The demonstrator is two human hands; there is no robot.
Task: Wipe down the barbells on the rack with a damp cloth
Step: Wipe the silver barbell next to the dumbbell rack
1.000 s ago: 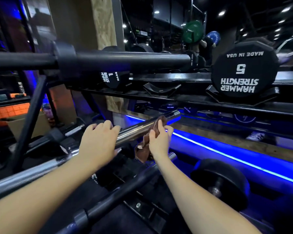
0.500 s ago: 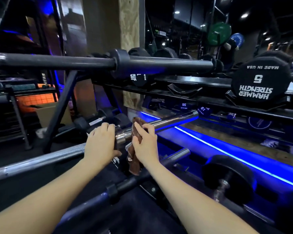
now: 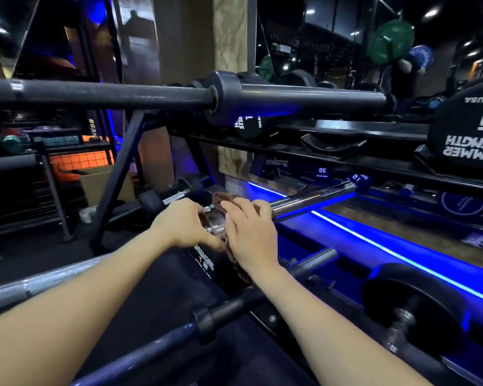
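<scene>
A chrome barbell (image 3: 313,200) lies slanted across the middle of the rack, its sleeve end pointing up right. My left hand (image 3: 183,224) grips the bar at its collar. Right beside it, my right hand (image 3: 248,232) holds a brown cloth (image 3: 223,197) wrapped over the start of the sleeve; part of the cloth hangs below the bar. A black barbell (image 3: 123,93) runs across the rack higher up. Another dark barbell (image 3: 234,305) lies lower, under my forearms.
Black dumbbells, one marked 5 (image 3: 466,135), sit on a shelf at the right. A blue light strip (image 3: 402,260) runs along the floor. A loaded plate (image 3: 413,307) lies low right. The rack's slanted black leg (image 3: 120,174) and a cardboard box (image 3: 101,185) stand left.
My right hand has slid the cloth down the sleeve toward the collar, closing up next to my left hand. The view has shifted so the rack sits further right.
</scene>
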